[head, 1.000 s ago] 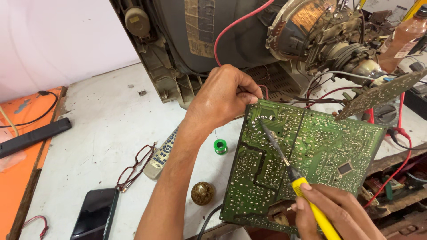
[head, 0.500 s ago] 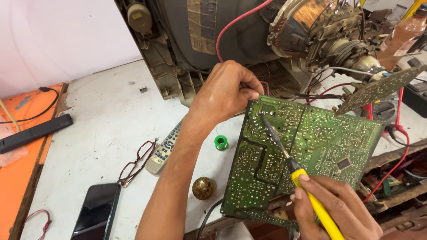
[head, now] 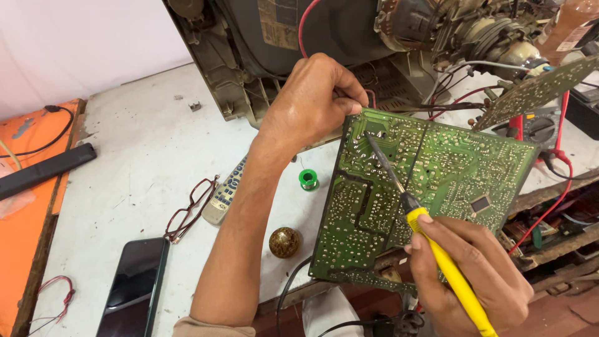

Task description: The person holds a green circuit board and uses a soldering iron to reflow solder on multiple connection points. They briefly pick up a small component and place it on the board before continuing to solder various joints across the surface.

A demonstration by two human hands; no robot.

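Observation:
A green circuit board [head: 437, 187] lies solder side up at the edge of the white table [head: 143, 150]. My left hand [head: 312, 100] grips its upper left corner. My right hand [head: 468, 274] holds a yellow-handled soldering iron [head: 437, 249], and the iron's metal tip touches the board near that upper left corner, just below my left fingers. Behind the board stands an opened tube television [head: 324, 37] with red and black wires running to the board.
On the table lie a small green solder spool [head: 308, 179], a round brass ball [head: 284, 242], a grey remote [head: 226, 190], glasses [head: 190, 209] and a dark phone [head: 134, 284]. An orange surface [head: 25, 231] with a black bar [head: 43, 168] lies left. A smaller board [head: 536, 90] hangs upper right.
The view has shifted slightly; the iron's tip stays on the board's upper left area, and my left hand keeps its grip on the corner.

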